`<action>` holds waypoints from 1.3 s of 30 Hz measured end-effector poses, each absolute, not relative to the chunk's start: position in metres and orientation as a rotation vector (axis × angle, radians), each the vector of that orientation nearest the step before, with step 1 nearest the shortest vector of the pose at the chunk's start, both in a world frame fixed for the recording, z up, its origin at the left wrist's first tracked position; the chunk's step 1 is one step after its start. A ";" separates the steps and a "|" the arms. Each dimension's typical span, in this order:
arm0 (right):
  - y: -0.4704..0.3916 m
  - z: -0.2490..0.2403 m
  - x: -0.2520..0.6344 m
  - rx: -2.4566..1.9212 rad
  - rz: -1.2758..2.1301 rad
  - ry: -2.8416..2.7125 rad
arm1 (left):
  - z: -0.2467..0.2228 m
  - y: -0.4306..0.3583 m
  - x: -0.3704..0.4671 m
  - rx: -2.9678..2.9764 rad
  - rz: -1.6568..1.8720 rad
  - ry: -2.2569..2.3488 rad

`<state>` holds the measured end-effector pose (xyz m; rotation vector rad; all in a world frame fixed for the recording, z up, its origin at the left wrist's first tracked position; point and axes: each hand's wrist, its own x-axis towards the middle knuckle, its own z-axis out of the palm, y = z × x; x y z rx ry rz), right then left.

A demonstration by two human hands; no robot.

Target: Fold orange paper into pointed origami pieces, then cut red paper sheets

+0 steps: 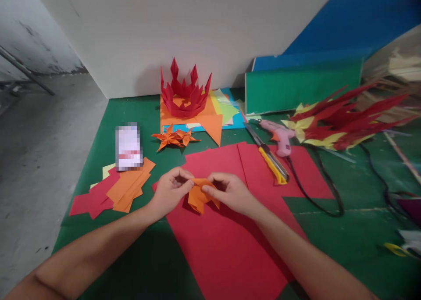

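Note:
Between my hands is a folded piece of orange paper [197, 198], with creased flaps hanging downward. My left hand [172, 190] pinches its upper left edge between thumb and fingertips. On the other side, my right hand [232, 191] grips the upper right edge, thumb lying across the front. Both hands are just above large red paper sheets [226, 243] spread on the green table. Farther back lie folded orange paper flowers [174, 137], and behind them a red folded paper crown [186, 100] stands on stacked coloured sheets [210, 121].
Left of my hands, a phone [129, 146] lies by orange paper strips [130, 188] and red paper pieces [87, 203]. To the right are a yellow utility knife [271, 162], a pink glue gun [279, 137] with a black cord, and red and yellow paper shapes [338, 116].

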<state>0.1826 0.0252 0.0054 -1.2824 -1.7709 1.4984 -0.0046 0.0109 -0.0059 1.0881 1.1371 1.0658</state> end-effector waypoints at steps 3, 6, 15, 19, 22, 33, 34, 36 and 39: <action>0.026 0.005 0.183 -1.251 1.585 -1.732 | -0.006 0.010 -0.004 1.099 1.075 1.116; 0.026 0.006 0.184 -1.237 1.656 -1.688 | -0.003 0.011 -0.003 1.065 1.061 1.075; 0.027 0.004 0.186 -1.249 1.690 -1.646 | 0.005 0.013 -0.008 1.093 0.969 1.029; 0.026 0.005 0.186 -1.264 1.664 -1.693 | 0.007 0.013 -0.010 1.091 0.960 1.018; 0.024 0.005 0.185 -1.266 1.616 -1.734 | 0.007 0.013 -0.007 1.061 0.970 1.031; 0.025 0.005 0.185 -1.276 1.591 -1.764 | 0.001 0.013 -0.005 0.982 1.027 1.071; 0.025 0.005 0.185 -1.274 1.590 -1.764 | 0.000 0.013 -0.006 0.990 1.028 1.071; 0.025 0.005 0.185 -1.273 1.584 -1.771 | -0.001 0.013 -0.006 1.020 1.028 1.078; 0.025 0.005 0.185 -1.269 1.577 -1.785 | -0.002 0.013 -0.006 1.102 1.030 1.117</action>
